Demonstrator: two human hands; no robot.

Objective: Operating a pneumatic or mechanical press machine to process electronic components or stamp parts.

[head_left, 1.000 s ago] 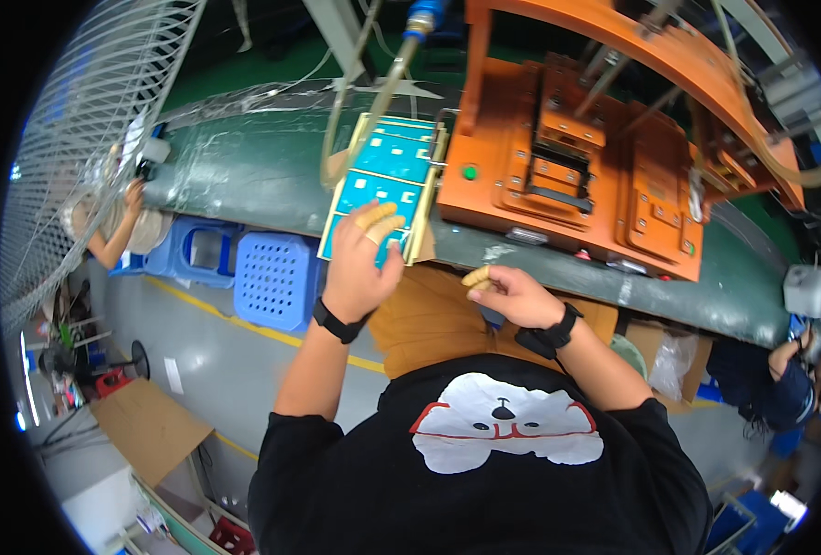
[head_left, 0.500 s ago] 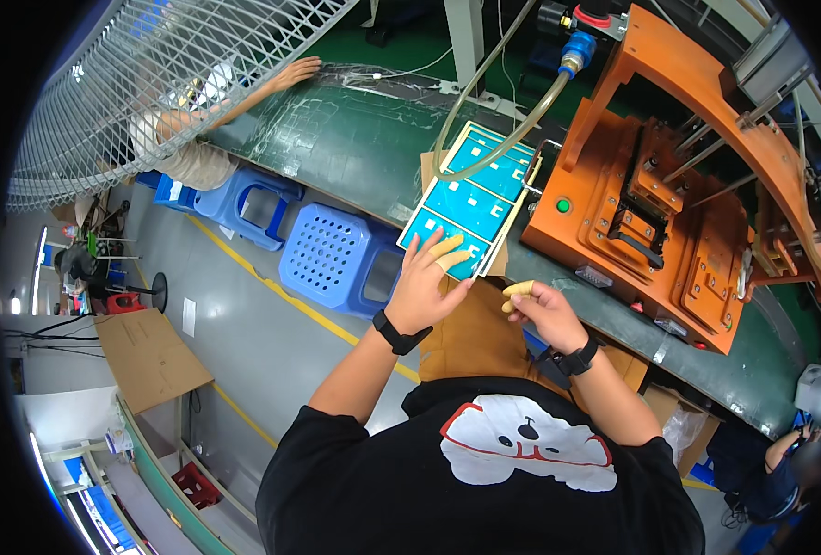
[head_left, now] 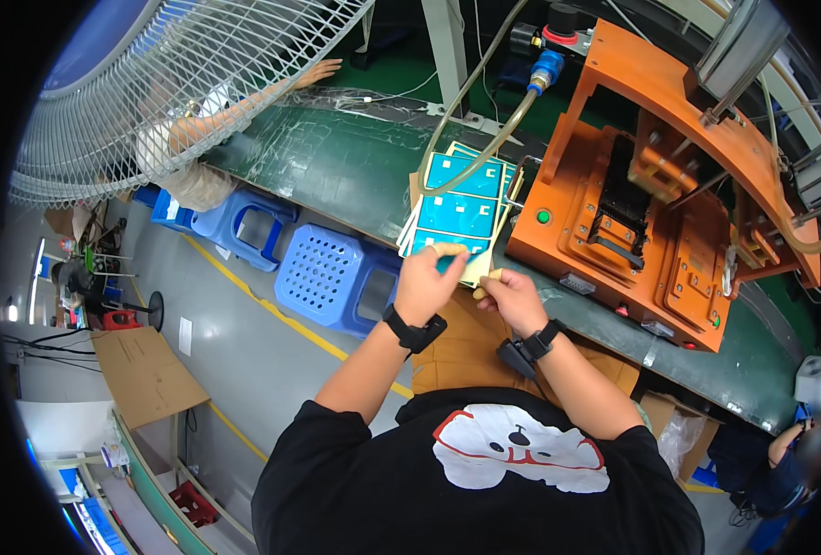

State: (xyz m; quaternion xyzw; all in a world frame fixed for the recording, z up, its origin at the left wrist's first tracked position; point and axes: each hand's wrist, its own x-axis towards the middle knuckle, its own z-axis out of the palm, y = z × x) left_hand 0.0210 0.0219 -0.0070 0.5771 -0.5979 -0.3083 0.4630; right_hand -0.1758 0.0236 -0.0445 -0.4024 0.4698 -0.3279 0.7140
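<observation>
A stack of blue sheets (head_left: 456, 215) with white cut-out marks and pale yellow borders lies at the bench edge. My left hand (head_left: 426, 285) is at its near end, thumb and yellow-covered index finger pinched together at a blue sheet's near corner. Just right of it, my right hand (head_left: 514, 302) is closed, its yellow-covered fingertips together beside the pale near edge of the stack. Whatever those fingertips hold is too small to make out. Both wrists wear black bands, each with a small black module.
Right of the stack stands an orange press (head_left: 567, 213) with a green button. A clear hose (head_left: 478, 165) loops over the sheets. Blue plastic stools (head_left: 322, 273) stand left of the green bench (head_left: 336, 153). A large fan guard (head_left: 179, 92) fills the upper left, another person's arm behind it.
My left hand has gone from spread flat on the sheets to a pinch at their near end. My right hand has moved left, close to it. The view has shifted slightly.
</observation>
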